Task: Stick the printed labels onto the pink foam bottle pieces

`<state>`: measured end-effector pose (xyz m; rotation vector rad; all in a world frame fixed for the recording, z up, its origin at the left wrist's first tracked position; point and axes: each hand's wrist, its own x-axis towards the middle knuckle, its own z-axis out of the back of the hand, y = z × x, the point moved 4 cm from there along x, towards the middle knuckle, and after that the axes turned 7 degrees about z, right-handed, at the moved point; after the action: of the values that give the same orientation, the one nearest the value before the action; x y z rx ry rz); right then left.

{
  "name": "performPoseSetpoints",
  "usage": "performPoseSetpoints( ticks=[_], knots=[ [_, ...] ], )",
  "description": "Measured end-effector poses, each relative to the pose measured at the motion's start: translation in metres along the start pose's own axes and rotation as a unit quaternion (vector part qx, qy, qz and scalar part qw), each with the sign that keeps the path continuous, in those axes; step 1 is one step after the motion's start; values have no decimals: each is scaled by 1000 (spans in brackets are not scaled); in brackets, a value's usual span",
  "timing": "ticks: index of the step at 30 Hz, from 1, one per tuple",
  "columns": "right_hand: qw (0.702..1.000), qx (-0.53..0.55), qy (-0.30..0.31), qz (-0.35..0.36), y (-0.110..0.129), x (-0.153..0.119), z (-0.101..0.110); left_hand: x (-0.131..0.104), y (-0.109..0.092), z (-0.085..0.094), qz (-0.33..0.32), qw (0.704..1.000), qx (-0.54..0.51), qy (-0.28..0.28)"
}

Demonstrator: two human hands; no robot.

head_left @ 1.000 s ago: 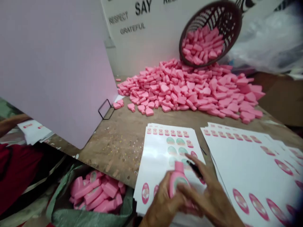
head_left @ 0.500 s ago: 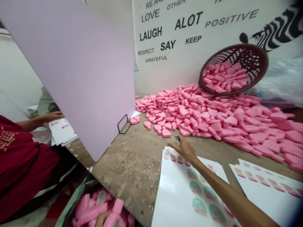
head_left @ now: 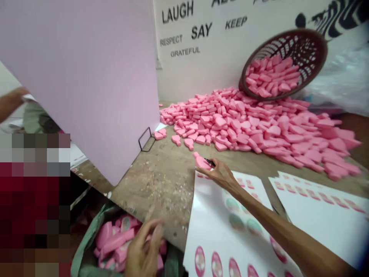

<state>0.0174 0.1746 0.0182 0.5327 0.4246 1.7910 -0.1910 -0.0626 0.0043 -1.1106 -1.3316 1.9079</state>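
Observation:
My right hand (head_left: 220,173) reaches over the upper edge of a sticker sheet (head_left: 211,215). It grips a slim dark pointed tool (head_left: 210,162), and its thumb and fingers are also around a pink bottle-shaped piece (head_left: 201,161), at the front of the heap. What kind of tool it is I cannot make out. At the bottom, my left hand (head_left: 144,246) hovers by the table edge over a green bag (head_left: 86,246) of larger-looking pink pieces (head_left: 117,240). Its fingers are apart and nothing shows in them. Some pieces in the bag carry oval stickers.
A large heap of pink pieces (head_left: 245,123) spreads along the wall, below a tipped brown basket (head_left: 314,50). On the left a pale lilac board (head_left: 100,96) stands by a black wire holder (head_left: 147,140). More sticker sheets (head_left: 319,200) lie right. Another person's arm (head_left: 11,102) is beyond the board.
My right hand has closed on a pink piece at the heap's front and drawn it toward the sheet. My left hand has risen from the bag. The view has tilted down.

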Motion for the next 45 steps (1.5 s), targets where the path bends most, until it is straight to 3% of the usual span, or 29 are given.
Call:
performPoseSetpoints(
  ticks=[2,5,7,9,12,14,16,21,26,33,37,40,45],
  knots=[
    [995,85,1,53,15,-66,8,-10,-8,-40,30,993,-53,98],
    [989,137,-4,53,33,-154,15,-29,-8,-89,77,984,-67,147],
    [985,165,-4,41,32,-189,18,-41,-1,-106,96,984,-52,139],
    [979,198,9,40,18,-204,24,-48,6,-114,94,984,-59,141],
    [983,183,-29,11,-26,-197,41,-48,8,-126,80,975,-80,192],
    [990,116,-73,-14,-56,-186,48,-45,4,-138,65,969,-71,227],
    [995,40,-89,4,-73,-176,48,-40,-1,-152,46,968,-55,242],
    [989,-83,-92,84,-75,-170,36,-32,-5,-178,35,969,-67,234],
    [980,-142,-96,105,-71,-170,32,-29,4,-184,44,965,-70,249],
    [988,-88,-90,88,-75,-165,31,-27,8,-184,35,961,-62,268],
    [982,-97,-127,105,-66,-165,32,-27,8,-183,30,959,-69,273],
    [980,-42,-157,115,-60,-168,40,-27,9,-182,27,957,-82,276],
    [966,197,-158,-52,-70,-172,57,-25,11,-179,51,958,-115,257]
  ],
)
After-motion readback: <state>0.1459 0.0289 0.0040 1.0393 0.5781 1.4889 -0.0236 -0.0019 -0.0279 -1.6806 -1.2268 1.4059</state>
